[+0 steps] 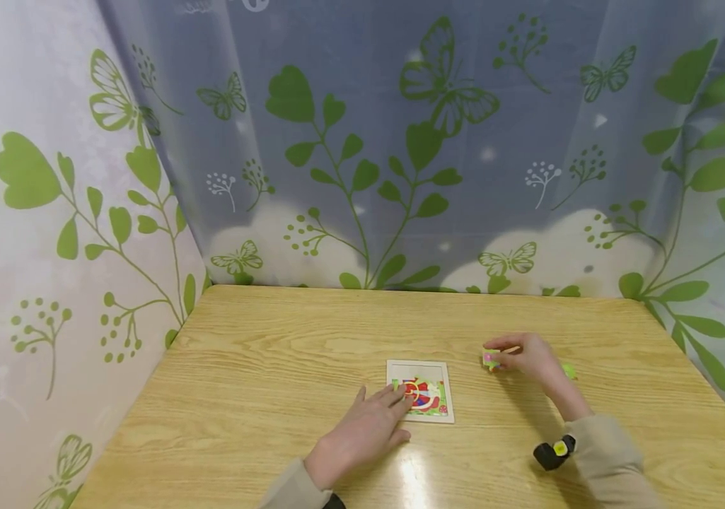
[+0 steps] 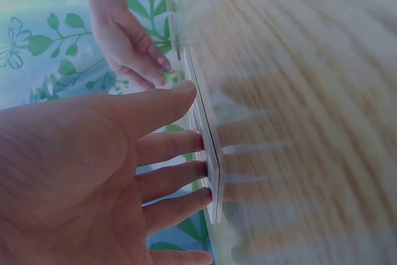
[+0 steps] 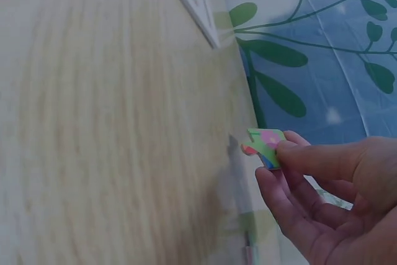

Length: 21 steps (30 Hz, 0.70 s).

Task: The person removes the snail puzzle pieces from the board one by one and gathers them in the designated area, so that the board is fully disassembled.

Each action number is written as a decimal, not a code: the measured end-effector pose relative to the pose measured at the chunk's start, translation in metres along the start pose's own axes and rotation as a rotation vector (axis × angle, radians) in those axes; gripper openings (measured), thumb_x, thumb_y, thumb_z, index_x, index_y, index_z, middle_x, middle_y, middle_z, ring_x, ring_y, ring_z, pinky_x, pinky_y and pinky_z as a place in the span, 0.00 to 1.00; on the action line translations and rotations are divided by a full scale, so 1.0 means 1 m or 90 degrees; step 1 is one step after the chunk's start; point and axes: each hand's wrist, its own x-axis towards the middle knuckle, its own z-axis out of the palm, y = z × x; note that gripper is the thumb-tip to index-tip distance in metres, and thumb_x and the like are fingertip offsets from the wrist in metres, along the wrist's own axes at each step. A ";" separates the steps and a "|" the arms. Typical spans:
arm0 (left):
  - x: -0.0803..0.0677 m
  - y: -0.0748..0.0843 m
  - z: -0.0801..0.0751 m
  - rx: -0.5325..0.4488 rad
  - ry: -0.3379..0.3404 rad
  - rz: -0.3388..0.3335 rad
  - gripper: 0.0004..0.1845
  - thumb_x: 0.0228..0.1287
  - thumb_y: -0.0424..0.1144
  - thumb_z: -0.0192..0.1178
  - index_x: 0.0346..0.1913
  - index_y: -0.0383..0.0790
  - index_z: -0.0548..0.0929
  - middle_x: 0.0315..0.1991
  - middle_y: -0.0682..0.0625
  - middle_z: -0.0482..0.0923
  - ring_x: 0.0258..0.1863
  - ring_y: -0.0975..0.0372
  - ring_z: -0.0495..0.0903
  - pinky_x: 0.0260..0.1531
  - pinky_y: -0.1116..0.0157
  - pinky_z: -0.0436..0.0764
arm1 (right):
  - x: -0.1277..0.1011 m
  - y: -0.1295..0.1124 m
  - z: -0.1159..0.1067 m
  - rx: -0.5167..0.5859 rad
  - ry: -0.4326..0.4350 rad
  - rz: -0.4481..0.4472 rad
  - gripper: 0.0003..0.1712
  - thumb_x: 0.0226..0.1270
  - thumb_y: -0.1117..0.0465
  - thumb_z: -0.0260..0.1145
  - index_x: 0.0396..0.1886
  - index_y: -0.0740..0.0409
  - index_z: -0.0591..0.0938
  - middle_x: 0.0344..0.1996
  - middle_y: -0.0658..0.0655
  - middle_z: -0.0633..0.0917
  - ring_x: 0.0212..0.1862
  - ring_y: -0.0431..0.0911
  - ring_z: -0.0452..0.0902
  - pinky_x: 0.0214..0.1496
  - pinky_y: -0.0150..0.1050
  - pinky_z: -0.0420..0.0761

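A jigsaw puzzle piece [image 3: 268,146], green with a pink flower and bits of red and blue, is pinched between the thumb and fingers of my right hand [image 1: 530,359], held above the table right of the puzzle. My left hand [image 1: 371,426] lies with straight, slightly spread fingers on the left part of the puzzle board [image 1: 419,420]. This white-framed board shows a red, yellow and green picture in its lower part, while the upper part is bare white. In the left wrist view the fingertips [image 2: 197,169] touch the board's edge region, and the thumb is apart from the fingers.
Another green piece [image 1: 569,371] lies on the wooden table [image 1: 273,353] behind my right wrist, partly hidden. A black wrist strap [image 1: 553,454] is at my right sleeve. Patterned cloth [image 1: 362,141] with leaves and butterflies hangs behind the table and at its sides.
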 end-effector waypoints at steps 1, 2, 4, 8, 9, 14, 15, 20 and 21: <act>0.000 0.000 0.000 0.001 0.001 0.001 0.31 0.64 0.54 0.52 0.67 0.45 0.65 0.69 0.48 0.58 0.68 0.54 0.58 0.62 0.41 0.57 | 0.000 0.002 0.001 0.004 0.002 -0.001 0.18 0.60 0.64 0.64 0.49 0.68 0.80 0.49 0.71 0.78 0.36 0.52 0.83 0.32 0.38 0.83; 0.000 0.000 0.000 0.002 0.001 0.001 0.31 0.64 0.54 0.52 0.67 0.45 0.65 0.69 0.48 0.58 0.68 0.54 0.58 0.62 0.41 0.57 | 0.001 0.004 0.002 0.004 0.003 -0.002 0.18 0.60 0.65 0.64 0.49 0.68 0.80 0.49 0.72 0.77 0.36 0.52 0.83 0.35 0.39 0.84; 0.000 -0.001 0.001 0.006 0.003 0.003 0.31 0.64 0.54 0.52 0.67 0.45 0.65 0.69 0.48 0.58 0.67 0.54 0.59 0.62 0.41 0.57 | 0.001 0.007 0.004 -0.011 0.009 0.013 0.19 0.59 0.61 0.66 0.49 0.66 0.81 0.47 0.71 0.79 0.35 0.50 0.84 0.35 0.39 0.83; 0.001 -0.001 0.001 0.012 0.004 0.007 0.31 0.63 0.54 0.51 0.66 0.46 0.65 0.69 0.48 0.58 0.67 0.54 0.59 0.62 0.41 0.58 | 0.001 0.007 0.005 -0.060 0.012 0.037 0.21 0.57 0.55 0.68 0.49 0.61 0.81 0.42 0.65 0.83 0.35 0.47 0.83 0.33 0.37 0.80; 0.000 -0.001 0.001 0.013 0.004 0.007 0.31 0.63 0.54 0.51 0.66 0.46 0.65 0.69 0.48 0.58 0.67 0.54 0.59 0.61 0.41 0.58 | 0.001 0.006 0.006 -0.076 0.014 0.041 0.22 0.56 0.54 0.69 0.48 0.60 0.82 0.41 0.64 0.84 0.36 0.47 0.83 0.33 0.36 0.79; 0.000 0.000 -0.001 0.011 0.002 0.008 0.30 0.64 0.54 0.51 0.66 0.46 0.65 0.69 0.48 0.58 0.67 0.55 0.59 0.61 0.41 0.59 | 0.001 0.005 0.007 -0.140 0.020 0.030 0.19 0.55 0.55 0.69 0.46 0.58 0.83 0.38 0.60 0.85 0.40 0.49 0.81 0.31 0.34 0.77; -0.001 0.000 -0.001 0.009 0.001 0.007 0.30 0.64 0.54 0.51 0.66 0.46 0.65 0.69 0.48 0.58 0.67 0.55 0.59 0.61 0.41 0.59 | 0.002 0.004 0.007 -0.146 0.021 0.027 0.19 0.55 0.56 0.69 0.46 0.59 0.83 0.37 0.60 0.85 0.39 0.48 0.81 0.30 0.34 0.77; 0.000 0.000 -0.001 0.007 -0.002 0.006 0.30 0.64 0.54 0.51 0.67 0.46 0.65 0.69 0.48 0.58 0.67 0.54 0.59 0.61 0.41 0.59 | 0.002 0.003 0.008 -0.165 0.009 0.023 0.16 0.54 0.60 0.69 0.44 0.60 0.83 0.32 0.57 0.86 0.33 0.43 0.80 0.26 0.34 0.76; 0.000 0.000 -0.001 0.006 -0.003 0.006 0.30 0.64 0.54 0.51 0.67 0.46 0.65 0.69 0.48 0.58 0.67 0.54 0.59 0.61 0.41 0.59 | 0.002 0.002 0.008 -0.166 0.007 0.022 0.16 0.54 0.61 0.69 0.44 0.60 0.83 0.31 0.57 0.86 0.32 0.43 0.80 0.26 0.34 0.76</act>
